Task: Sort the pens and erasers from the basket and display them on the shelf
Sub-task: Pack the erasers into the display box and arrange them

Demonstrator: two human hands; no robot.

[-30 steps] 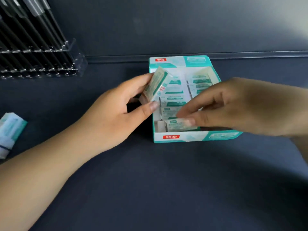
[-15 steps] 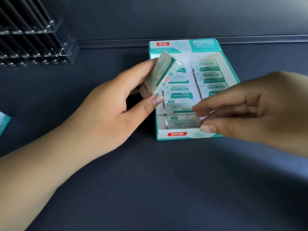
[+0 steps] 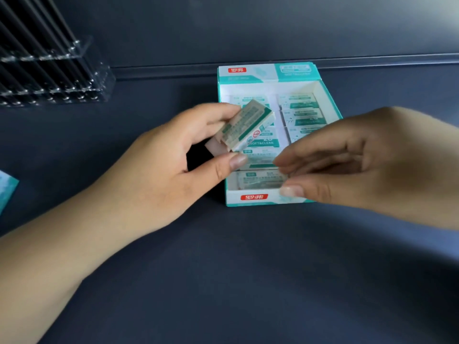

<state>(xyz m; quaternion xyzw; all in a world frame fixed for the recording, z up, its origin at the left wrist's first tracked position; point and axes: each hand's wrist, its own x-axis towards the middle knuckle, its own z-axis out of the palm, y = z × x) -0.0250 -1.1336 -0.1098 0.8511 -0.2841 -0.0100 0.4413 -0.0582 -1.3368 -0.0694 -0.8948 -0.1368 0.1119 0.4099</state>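
Note:
A teal and white display box [image 3: 258, 197] stands open on the dark shelf, with several wrapped erasers lying flat in two columns inside. My left hand [image 3: 171, 165] pinches one wrapped eraser [image 3: 242, 125] between thumb and fingers, tilted above the box's left column. My right hand [image 3: 360, 165] reaches in from the right with fairly straight fingers. Its fingertips are at the right end of the front eraser [image 3: 258, 180], and its thumb is against the box's front wall. That hand covers the front of the right column.
A clear acrylic rack [image 3: 82, 70] holding several black pens stands at the back left. A teal packet [image 3: 6, 189] pokes in at the left edge. A low rail [image 3: 397, 59] runs along the back of the shelf.
My right hand laid its eraser into the box's front row and let go of it. The eraser in my left hand has tipped flatter.

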